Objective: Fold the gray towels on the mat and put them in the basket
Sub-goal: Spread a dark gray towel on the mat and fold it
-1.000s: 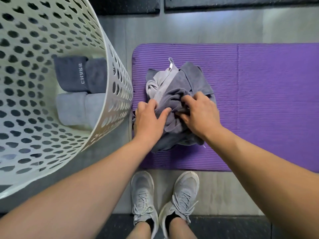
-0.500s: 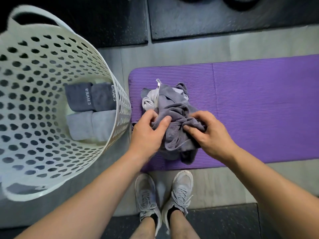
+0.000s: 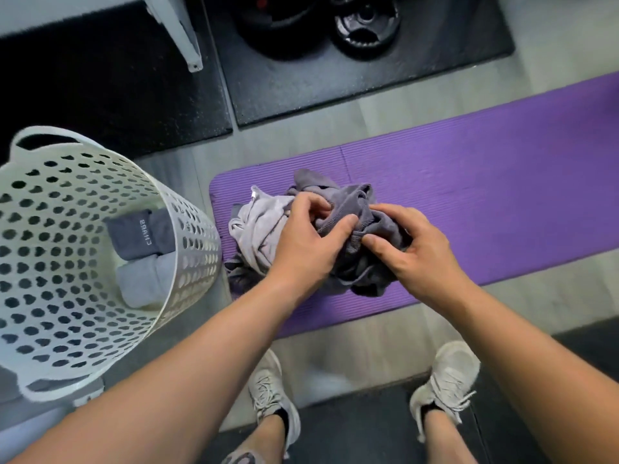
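— Where are the unfolded towels to be found?

— A crumpled heap is seen at the left end of the purple mat (image 3: pixel 469 195). A dark gray towel (image 3: pixel 355 209) is bunched on the heap's right side. A lighter gray towel (image 3: pixel 258 229) is piled against it on the side nearer the basket (a small white tag is shown at its far edge).

— How are the hands occupied?

— The dark gray towel is grasped by both. Its upper folds are pinched by the left hand (image 3: pixel 301 242) between the thumb and curled fingers. A fold just beside that is clamped by the right hand (image 3: pixel 415 256), with the thumb pressed on top and the fingers wrapped over the far side. The two thumbs are held near each other but apart.

— And the basket?

— The white perforated basket (image 3: pixel 60 313) is stood on the floor just beside the mat's left end. Two folded towels are laid side by side at its bottom. The folded dark towel (image 3: pixel 137 236), marked with pale lettering, is placed farther away, and the folded light towel (image 3: pixel 144 283) is set touching it on the near side.

— What else is shown?

— The left shoe (image 3: pixel 271 390) and the right shoe (image 3: pixel 449 376), both pale and laced, are planted on the near side of the mat. Black weight plates (image 3: pixel 366 25) are laid on dark rubber tiles (image 3: pixel 335 88) beyond it.
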A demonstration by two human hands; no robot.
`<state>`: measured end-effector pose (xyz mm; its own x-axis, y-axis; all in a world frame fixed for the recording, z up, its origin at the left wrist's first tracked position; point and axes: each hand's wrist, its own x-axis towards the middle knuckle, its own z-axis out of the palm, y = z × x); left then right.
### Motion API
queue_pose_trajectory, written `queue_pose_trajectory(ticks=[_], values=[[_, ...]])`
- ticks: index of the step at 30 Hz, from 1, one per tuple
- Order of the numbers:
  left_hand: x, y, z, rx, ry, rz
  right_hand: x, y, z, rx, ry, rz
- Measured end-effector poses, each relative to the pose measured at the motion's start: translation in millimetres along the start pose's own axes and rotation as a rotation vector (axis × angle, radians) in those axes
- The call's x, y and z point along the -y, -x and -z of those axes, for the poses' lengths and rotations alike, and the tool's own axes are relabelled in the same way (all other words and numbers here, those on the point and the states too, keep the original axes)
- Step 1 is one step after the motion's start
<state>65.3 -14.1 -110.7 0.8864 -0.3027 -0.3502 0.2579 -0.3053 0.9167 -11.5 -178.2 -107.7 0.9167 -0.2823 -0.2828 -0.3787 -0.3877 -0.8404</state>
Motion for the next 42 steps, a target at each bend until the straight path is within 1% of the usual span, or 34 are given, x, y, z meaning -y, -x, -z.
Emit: queue_pose_trajectory(ticks=[3, 5, 9, 17, 20, 24, 30, 32, 34, 36, 39, 40, 42], values=[[-10, -5, -58, 0.025, 0.09, 0.062, -30, 0, 41, -0.046, 0.003, -0.025], [-12, -10, -102, 0.008, 0.07, 0.073, -56, -4, 70, -0.06, 0.004, -0.051], [-11, -23, -195, -0.044, 0.088, 0.128, -112, -14, 134, -0.022, 0.049, -0.08], [-3, -57, -351, -0.043, 0.171, 0.225, -211, -45, 253, 0.067, 0.178, -0.1], [4, -79, -397, -0.015, 0.216, 0.239, -245, -61, 283, 0.039, 0.222, -0.12], [14, -109, -450, 0.086, 0.242, 0.226, -287, -80, 313, -0.042, 0.277, -0.155], [36, -169, -503, 0.202, 0.228, 0.191, -340, -116, 330, -0.165, 0.327, -0.162], [48, -191, -511, 0.221, 0.173, 0.163, -360, -132, 325, -0.187, 0.325, -0.155], [70, -215, -515, 0.218, 0.061, 0.16, -389, -151, 311, -0.159, 0.331, -0.159], [99, -237, -515, 0.202, -0.09, 0.196, -422, -172, 290, -0.045, 0.326, -0.154], [150, -261, -514, 0.212, -0.439, 0.288, -468, -194, 265, 0.182, 0.332, -0.163], [162, -265, -515, 0.219, -0.531, 0.334, -480, -201, 263, 0.228, 0.328, -0.14], [175, -277, -521, 0.176, -0.685, 0.372, -500, -221, 268, 0.222, 0.283, -0.047]])
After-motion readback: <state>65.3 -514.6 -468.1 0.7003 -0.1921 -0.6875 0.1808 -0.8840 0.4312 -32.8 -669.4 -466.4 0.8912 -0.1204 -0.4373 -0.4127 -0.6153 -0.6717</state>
